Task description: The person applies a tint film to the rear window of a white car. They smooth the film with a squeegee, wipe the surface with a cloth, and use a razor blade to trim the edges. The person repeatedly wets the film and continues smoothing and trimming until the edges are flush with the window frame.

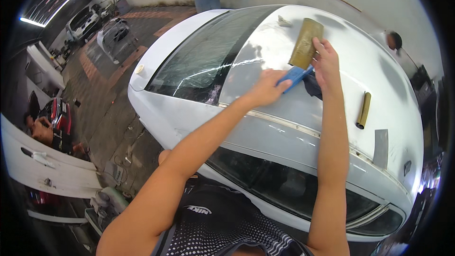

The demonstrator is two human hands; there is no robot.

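Patchy white and grey, the car roof spreads before us. Our left hand holds a blue block, thumb and fingers closed on its near end. Our right hand pinches a curved olive-brown sheet by its right edge, just beyond the block. To the right, a rolled sheet lies on the roof near a grey strip.

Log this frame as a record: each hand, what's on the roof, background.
left hand: gripping blue block
right hand: holding olive sheet by its edge
sheet and block: close together; contact unclear
on roof: olive roll, grey strip, both right of the right hand
roof finish: white with grey patches
background: person at far left
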